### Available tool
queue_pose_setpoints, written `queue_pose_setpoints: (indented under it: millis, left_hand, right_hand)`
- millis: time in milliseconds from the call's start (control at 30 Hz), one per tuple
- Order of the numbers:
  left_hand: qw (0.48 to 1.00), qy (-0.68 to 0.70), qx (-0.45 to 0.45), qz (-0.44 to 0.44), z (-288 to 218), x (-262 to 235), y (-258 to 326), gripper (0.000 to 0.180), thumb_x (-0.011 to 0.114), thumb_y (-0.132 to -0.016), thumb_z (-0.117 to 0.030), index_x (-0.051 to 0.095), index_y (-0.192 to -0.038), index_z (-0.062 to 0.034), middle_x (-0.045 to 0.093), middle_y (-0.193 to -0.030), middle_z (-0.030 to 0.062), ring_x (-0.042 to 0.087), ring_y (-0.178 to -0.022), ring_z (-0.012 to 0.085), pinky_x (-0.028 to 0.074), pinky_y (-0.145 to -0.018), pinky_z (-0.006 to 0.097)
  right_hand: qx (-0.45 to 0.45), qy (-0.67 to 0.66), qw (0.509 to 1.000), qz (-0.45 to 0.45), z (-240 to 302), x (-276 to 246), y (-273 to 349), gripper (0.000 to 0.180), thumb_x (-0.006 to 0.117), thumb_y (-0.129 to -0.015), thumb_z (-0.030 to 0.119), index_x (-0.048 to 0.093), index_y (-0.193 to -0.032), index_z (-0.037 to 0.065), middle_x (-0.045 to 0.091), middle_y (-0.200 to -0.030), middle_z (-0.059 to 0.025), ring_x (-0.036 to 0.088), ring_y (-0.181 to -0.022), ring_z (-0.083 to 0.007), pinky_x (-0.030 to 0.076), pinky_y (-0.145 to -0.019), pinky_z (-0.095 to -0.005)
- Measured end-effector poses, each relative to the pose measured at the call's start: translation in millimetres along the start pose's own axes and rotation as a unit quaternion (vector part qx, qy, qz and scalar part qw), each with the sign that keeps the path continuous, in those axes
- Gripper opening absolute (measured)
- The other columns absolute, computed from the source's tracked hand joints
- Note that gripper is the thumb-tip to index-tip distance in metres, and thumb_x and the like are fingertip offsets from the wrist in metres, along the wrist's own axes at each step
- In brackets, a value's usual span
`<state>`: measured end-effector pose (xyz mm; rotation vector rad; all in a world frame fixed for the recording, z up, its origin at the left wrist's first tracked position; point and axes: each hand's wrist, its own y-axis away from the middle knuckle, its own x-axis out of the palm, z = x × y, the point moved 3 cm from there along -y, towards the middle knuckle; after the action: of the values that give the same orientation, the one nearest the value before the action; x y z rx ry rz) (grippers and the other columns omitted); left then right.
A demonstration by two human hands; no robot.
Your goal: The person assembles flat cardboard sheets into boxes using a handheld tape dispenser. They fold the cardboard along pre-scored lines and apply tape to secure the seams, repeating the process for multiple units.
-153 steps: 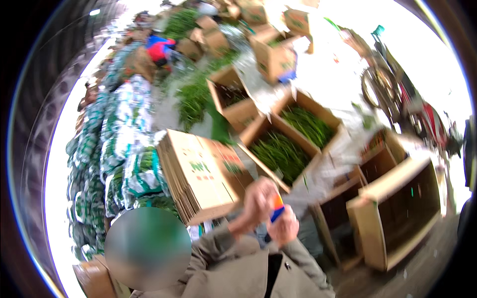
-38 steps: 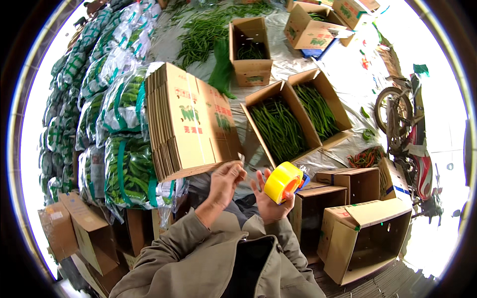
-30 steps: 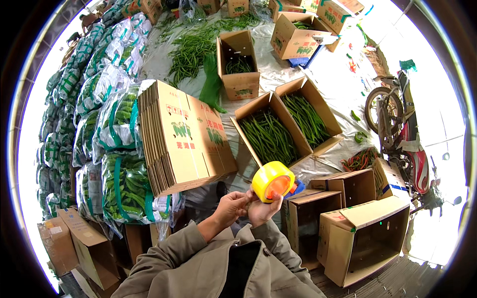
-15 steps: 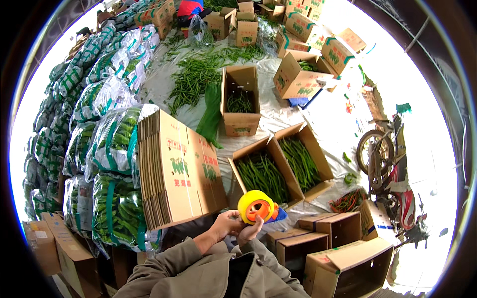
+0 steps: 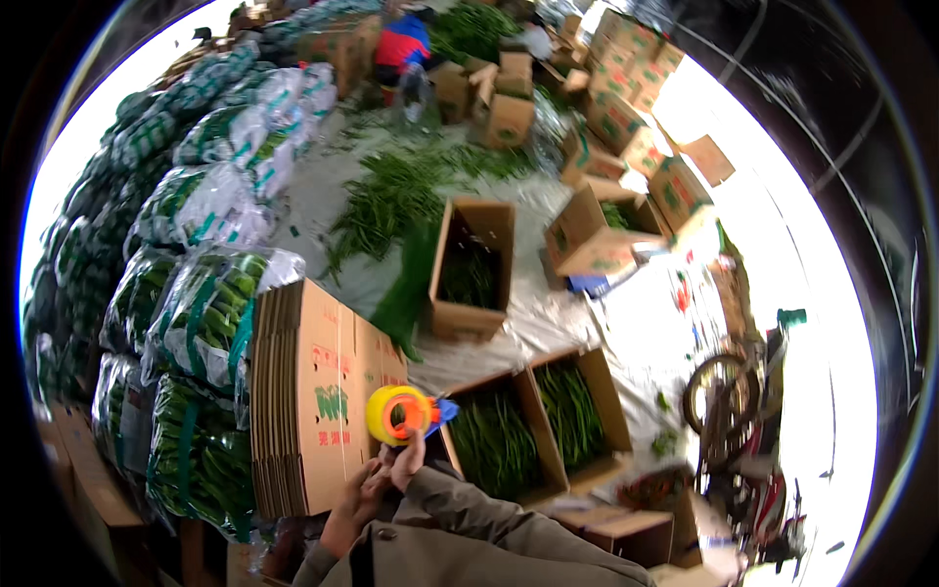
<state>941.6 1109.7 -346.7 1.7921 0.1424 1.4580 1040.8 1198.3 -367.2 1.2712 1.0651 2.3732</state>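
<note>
A tape dispenser with a wide yellow roll [image 5: 387, 415], an orange hub and a blue part sits upright in my right hand [image 5: 407, 464], whose fingers are closed around its lower side. My left hand [image 5: 356, 505] is just below and to the left, close against the right one. Its fingers look bent but are blurred, and whether they grip anything is unclear. Directly beside both hands stands a stack of flattened cardboard boxes [image 5: 328, 391], with the tape roll in front of its right face. To the right are two open cartons of long green peppers [image 5: 494, 440], [image 5: 567, 411].
Clear bags of green vegetables [image 5: 201, 440] are piled along the left. An open carton [image 5: 471, 318] stands ahead, near loose peppers [image 5: 391, 201] on the sheeted floor. More cartons [image 5: 626, 533] lie at lower right, by a parked motorcycle [image 5: 748, 440]. A person [image 5: 403, 44] is far back.
My hands and the tape dispenser have moved left, in front of the flattened boxes. The left hand has dropped below the roll. The whole view has shifted and tilted.
</note>
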Motion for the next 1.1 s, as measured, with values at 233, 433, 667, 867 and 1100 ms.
queue_pose_setpoints:
  millis: [233, 433, 667, 867, 1100]
  left_hand:
    - [0.851, -0.112, 0.385, -0.339, -2.9, -8.1, 43.9, 0.024, 0.067, -0.096, -0.012, 0.059, -0.117, -0.0066, 0.064, -0.085, 0.0039, 0.065, -0.07, 0.0142, 0.054, -0.058, 0.027]
    - [0.912, -0.02, 0.284, -0.296, 35.6, -44.5, 63.8, 0.024, 0.061, -0.1, -0.03, 0.061, -0.105, -0.0067, 0.064, -0.079, 0.004, 0.067, -0.066, 0.0189, 0.055, -0.059, 0.029]
    - [0.908, -0.033, 0.392, -0.146, 92.2, -115.6, -19.9, 0.025, 0.059, -0.099, -0.018, 0.066, -0.118, -0.0028, 0.069, -0.106, 0.0087, 0.068, -0.089, 0.0225, 0.055, -0.078, 0.037]
    - [0.784, -0.257, 0.46, -0.328, 117.2, -32.6, 44.8, 0.017, 0.059, -0.094, -0.006, 0.067, -0.107, 0.0003, 0.068, -0.086, 0.0012, 0.062, -0.079, 0.0111, 0.051, -0.069, 0.028]
    - [0.668, -0.168, 0.558, -0.463, 164.8, -50.4, 154.5, 0.022, 0.064, -0.092, -0.005, 0.066, -0.111, 0.0059, 0.069, -0.1, 0.0062, 0.067, -0.091, 0.0153, 0.055, -0.076, 0.031]
  right_hand:
    - [0.134, 0.211, 0.959, 0.132, -51.0, 73.7, 14.0, 0.022, 0.06, -0.093, 0.033, 0.057, -0.091, 0.011, 0.047, -0.066, 0.0014, 0.037, -0.045, -0.01, 0.028, -0.044, -0.0318]
    - [0.037, 0.316, 0.912, 0.26, -81.9, 50.4, 38.6, 0.023, 0.06, -0.092, 0.026, 0.061, -0.104, 0.007, 0.061, -0.081, -0.0012, 0.054, -0.063, -0.0112, 0.041, -0.052, -0.0311]
    - [-0.001, 0.448, 0.809, 0.379, -42.1, -20.8, 37.4, 0.038, 0.067, -0.097, 0.028, 0.058, -0.123, 0.002, 0.065, -0.108, -0.0039, 0.061, -0.1, -0.0137, 0.049, -0.086, -0.0318]
    - [0.004, 0.486, 0.789, 0.375, -48.9, -93.5, 20.0, 0.034, 0.065, -0.097, 0.023, 0.059, -0.121, 0.001, 0.065, -0.109, -0.0028, 0.06, -0.103, -0.012, 0.049, -0.092, -0.0314]
    - [0.183, 0.539, 0.648, 0.506, -122.3, -72.9, 146.1, 0.044, 0.068, -0.094, 0.023, 0.052, -0.128, 0.001, 0.065, -0.114, -0.0098, 0.06, -0.106, -0.0191, 0.049, -0.094, -0.036]
